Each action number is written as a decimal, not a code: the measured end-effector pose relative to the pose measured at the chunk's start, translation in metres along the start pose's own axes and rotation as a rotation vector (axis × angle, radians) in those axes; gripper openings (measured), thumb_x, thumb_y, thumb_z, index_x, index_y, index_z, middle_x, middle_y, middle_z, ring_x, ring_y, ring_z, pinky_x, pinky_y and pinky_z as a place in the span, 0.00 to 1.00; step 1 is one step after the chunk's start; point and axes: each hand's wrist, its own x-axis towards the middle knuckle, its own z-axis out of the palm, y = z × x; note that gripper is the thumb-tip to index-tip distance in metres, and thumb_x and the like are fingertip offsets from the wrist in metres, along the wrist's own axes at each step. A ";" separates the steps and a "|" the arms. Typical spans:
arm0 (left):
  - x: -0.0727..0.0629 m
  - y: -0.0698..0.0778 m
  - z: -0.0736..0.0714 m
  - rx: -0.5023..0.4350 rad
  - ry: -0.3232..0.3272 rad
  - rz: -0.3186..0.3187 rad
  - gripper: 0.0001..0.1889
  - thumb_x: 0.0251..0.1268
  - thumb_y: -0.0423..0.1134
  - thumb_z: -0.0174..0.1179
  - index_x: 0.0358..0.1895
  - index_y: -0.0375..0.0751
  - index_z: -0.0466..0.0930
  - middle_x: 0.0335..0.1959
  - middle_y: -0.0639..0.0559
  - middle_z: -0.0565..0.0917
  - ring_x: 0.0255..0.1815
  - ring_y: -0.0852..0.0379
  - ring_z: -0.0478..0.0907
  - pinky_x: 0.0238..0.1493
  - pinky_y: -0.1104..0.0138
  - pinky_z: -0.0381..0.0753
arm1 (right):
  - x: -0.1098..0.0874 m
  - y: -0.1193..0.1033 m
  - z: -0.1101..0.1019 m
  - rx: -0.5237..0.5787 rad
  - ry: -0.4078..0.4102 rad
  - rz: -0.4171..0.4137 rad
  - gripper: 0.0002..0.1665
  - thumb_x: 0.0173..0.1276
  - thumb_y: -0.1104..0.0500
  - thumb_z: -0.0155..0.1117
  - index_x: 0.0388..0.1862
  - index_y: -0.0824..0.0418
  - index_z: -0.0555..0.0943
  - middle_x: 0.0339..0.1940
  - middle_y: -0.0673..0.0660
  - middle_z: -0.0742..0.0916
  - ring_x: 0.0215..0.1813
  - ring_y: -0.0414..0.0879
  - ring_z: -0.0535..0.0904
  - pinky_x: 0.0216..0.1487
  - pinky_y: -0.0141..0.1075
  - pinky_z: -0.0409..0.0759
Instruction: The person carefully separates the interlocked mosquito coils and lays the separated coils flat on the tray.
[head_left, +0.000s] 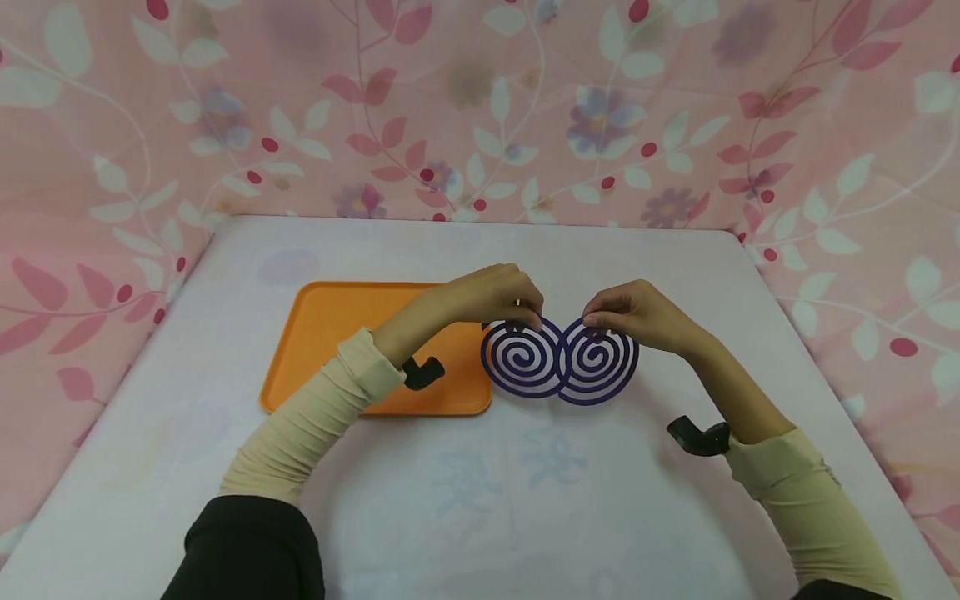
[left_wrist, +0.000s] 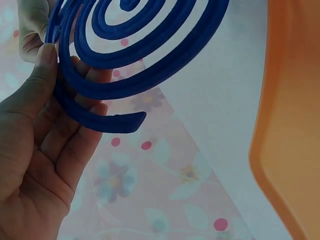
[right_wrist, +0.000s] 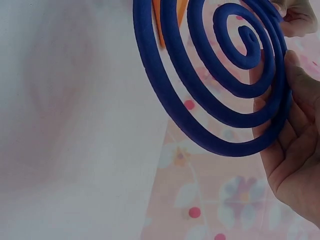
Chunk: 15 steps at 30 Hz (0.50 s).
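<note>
Two dark blue spiral mosquito coils hang side by side above the table, their inner edges overlapping. My left hand point(head_left: 495, 293) pinches the top of the left coil point(head_left: 525, 393); in the left wrist view, the thumb lies on one side of this coil point(left_wrist: 100, 91) and the fingers are behind it. One flat outer end of a coil sticks out below those fingers. With thumb and fingers, my right hand point(head_left: 645, 317) grips the upper edge of the right coil point(head_left: 592, 402). The right wrist view shows the coil's rings point(right_wrist: 230, 150) close up, with fingers partly hidden behind them.
An orange tray point(head_left: 315, 350) lies on the white table point(head_left: 480, 517) to the left, partly under my left forearm. Black wrist mounts point(head_left: 423, 372) sit on both wrists. Pink floral cloth point(head_left: 480, 100) hangs behind the table and along its sides.
</note>
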 end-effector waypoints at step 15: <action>-0.011 -0.005 -0.008 -0.029 0.104 -0.024 0.09 0.61 0.41 0.59 0.29 0.39 0.84 0.20 0.52 0.82 0.21 0.63 0.77 0.29 0.74 0.76 | -0.002 -0.004 -0.001 -0.075 0.150 -0.032 0.08 0.63 0.62 0.61 0.37 0.65 0.84 0.29 0.57 0.87 0.29 0.40 0.81 0.36 0.26 0.79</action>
